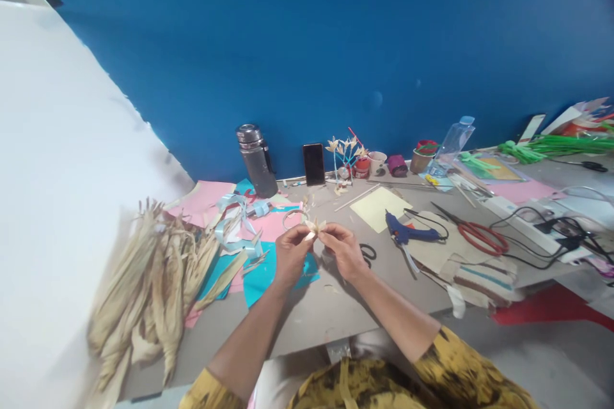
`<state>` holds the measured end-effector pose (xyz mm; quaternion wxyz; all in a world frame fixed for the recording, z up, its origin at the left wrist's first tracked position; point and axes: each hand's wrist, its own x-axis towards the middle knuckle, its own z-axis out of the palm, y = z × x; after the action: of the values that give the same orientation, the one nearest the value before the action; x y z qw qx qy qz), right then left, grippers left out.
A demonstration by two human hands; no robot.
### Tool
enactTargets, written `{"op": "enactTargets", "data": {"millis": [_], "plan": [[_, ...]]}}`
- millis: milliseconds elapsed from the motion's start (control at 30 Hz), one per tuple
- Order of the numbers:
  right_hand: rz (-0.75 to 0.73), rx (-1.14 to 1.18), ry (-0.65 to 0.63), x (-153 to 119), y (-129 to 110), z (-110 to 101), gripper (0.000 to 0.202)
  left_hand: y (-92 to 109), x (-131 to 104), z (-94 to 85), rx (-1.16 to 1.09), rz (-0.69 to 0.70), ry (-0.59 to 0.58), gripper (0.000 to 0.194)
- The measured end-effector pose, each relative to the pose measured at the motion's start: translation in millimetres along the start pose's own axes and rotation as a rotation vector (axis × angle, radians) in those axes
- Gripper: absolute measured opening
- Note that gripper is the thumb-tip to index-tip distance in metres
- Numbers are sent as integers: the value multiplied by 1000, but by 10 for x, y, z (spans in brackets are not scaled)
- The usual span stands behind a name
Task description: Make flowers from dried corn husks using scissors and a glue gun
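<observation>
Over the middle of the table, my left hand (pixel 291 254) and my right hand (pixel 344 254) pinch a small pale flower (pixel 315 226) that looks made of dried corn husk. Its petals spread above my fingertips, and the part between the fingers is hidden. Black-handled scissors (pixel 368 253) lie just beside my right hand, partly covered by it. Beneath my left forearm are sheets of turquoise paper (pixel 259 284) and pink paper (pixel 275 227). A big bundle of dried corn husks (pixel 160 287) lies at the left.
A grey thermos (pixel 259 163), a phone (pixel 314 165) and husk flowers on stems (pixel 346 152) stand by the blue wall. To the right are a blue glue gun (pixel 415 231), red-handled scissors (pixel 482 238), a power strip (pixel 525 223) with black cables, and a tilted plastic bottle (pixel 453 144).
</observation>
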<state>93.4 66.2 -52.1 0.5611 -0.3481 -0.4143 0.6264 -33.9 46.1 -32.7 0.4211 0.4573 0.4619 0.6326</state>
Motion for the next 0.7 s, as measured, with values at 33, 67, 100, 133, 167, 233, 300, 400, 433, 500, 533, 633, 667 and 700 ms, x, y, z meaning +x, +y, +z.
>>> {"op": "enactTargets", "data": {"millis": [33,67,100,133,167,233,300,400,433,500,533,633,667,700], "plan": [[1,1,12,-1,1,11,27,3,-3,4,-5,12,2,10],[2,1,25,-4,0,23,27,3,-6,9,-13,25,4,9],[3,-1,39,-8,-3,34,27,1,-9,14,-20,37,8,8],[6,-5,52,-14,-5,44,27,-1,-11,20,-25,50,15,8],[6,-14,64,-23,-7,53,27,-3,-13,25,-26,64,24,9],[-16,-46,75,-49,-8,67,25,-4,-17,33,-17,88,46,11],[-66,-97,55,-77,-2,73,23,1,-16,38,-1,106,78,13],[-144,-175,-37,-102,23,67,24,1,-8,36,26,121,144,12],[-170,-194,-66,-103,35,62,25,-4,-5,34,43,130,163,11],[-229,-215,-98,-98,62,51,26,-27,1,28,95,164,193,7],[-256,-219,-105,-95,77,46,26,-44,2,25,124,189,207,5],[-287,-227,-108,-91,114,35,28,-97,1,14,201,272,229,4],[-286,-229,-103,-92,121,32,28,-110,0,11,218,295,225,5],[-283,-229,-97,-94,124,30,29,-119,1,7,229,310,218,6]]}}
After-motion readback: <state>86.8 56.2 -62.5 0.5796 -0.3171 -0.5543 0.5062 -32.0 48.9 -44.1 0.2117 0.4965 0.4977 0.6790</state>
